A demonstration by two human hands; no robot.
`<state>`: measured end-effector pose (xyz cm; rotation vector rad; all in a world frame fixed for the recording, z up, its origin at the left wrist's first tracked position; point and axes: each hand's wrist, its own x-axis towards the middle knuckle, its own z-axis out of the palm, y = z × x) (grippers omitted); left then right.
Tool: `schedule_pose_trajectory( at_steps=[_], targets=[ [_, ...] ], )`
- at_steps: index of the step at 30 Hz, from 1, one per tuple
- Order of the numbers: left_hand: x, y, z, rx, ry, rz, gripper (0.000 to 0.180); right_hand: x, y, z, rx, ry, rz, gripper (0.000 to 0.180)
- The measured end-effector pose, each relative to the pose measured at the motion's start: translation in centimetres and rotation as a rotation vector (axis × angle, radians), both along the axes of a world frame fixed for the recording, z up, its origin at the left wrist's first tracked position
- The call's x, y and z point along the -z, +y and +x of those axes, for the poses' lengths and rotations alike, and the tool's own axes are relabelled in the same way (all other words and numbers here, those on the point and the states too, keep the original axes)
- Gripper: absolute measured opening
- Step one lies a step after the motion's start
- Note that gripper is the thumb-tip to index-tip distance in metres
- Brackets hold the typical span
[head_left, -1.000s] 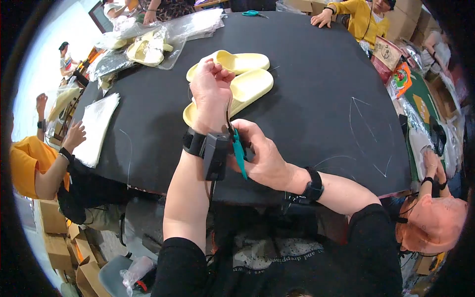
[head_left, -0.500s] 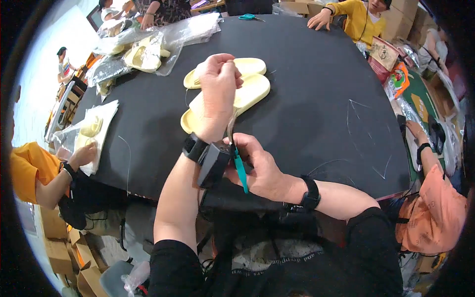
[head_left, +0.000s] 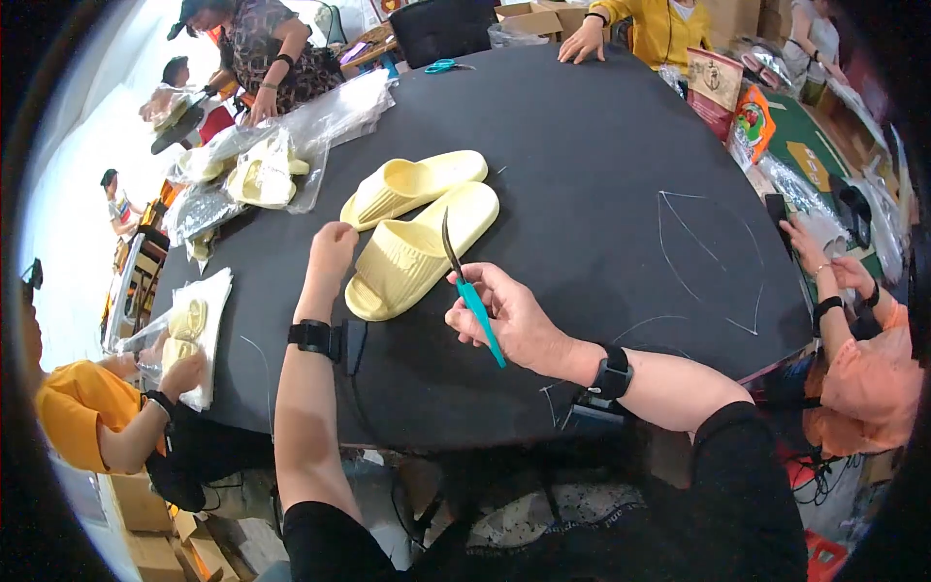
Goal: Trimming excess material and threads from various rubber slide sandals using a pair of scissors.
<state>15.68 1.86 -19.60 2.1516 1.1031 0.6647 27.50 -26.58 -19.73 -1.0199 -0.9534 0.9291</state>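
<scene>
Two pale yellow slide slippers lie side by side on the black table; the nearer slipper and the farther slipper both point their open heels up and right. Just left of the nearer slipper's toe is my left hand, its fingers curled together; anything pinched in them is too small to make out. My right hand is closed around teal-handled scissors. Their dark, slim blades point up and away, in front of the nearer slipper's right side.
Bagged yellow slippers lie at the far left of the black table. Loose clear threads lie on the right. Another teal pair of scissors rests at the back. Co-workers' hands are at the left, back and right edges.
My left hand has moved left and down off the slippers, uncovering them. My right hand, with the scissors, has moved slightly right and away from the left wrist. The whole view has shifted.
</scene>
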Motion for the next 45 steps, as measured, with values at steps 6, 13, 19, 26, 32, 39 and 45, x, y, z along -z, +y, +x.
schedule_pose_trajectory(
  at_steps=[6,13,19,26,32,39,45],
  targets=[
    [2.1,0.6,0.0,0.116,-0.005,-0.041,0.03,-0.5,0.2,0.8,-0.041,0.011,-0.044,0.042],
    [-0.3,-8.7,3.1,0.414,0.051,-0.329,0.024,-1.6,0.1,2.1,0.011,0.081,0.085,0.037],
    [-3.0,-18.2,2.9,0.792,0.284,-0.356,0.017,-4.0,-0.6,2.8,0.091,0.093,0.084,0.032],
    [-3.7,-19.7,-0.8,0.521,0.069,-0.082,0.02,-4.2,-0.8,3.8,0.019,0.03,0.061,0.03],
    [-0.8,-21.9,-1.7,0.451,0.041,0.206,0.014,-4.5,-2.4,3.3,-0.123,0.065,-0.087,0.035],
    [2.0,-23.0,-3.4,0.192,-0.39,-0.168,0.007,-3.2,-6.8,5.0,-0.467,0.085,-0.437,0.032],
    [3.6,-23.1,-3.6,0.099,-0.552,-0.248,0.01,-2.5,-7.1,3.8,-0.703,0.162,-0.509,0.042]
  ],
)
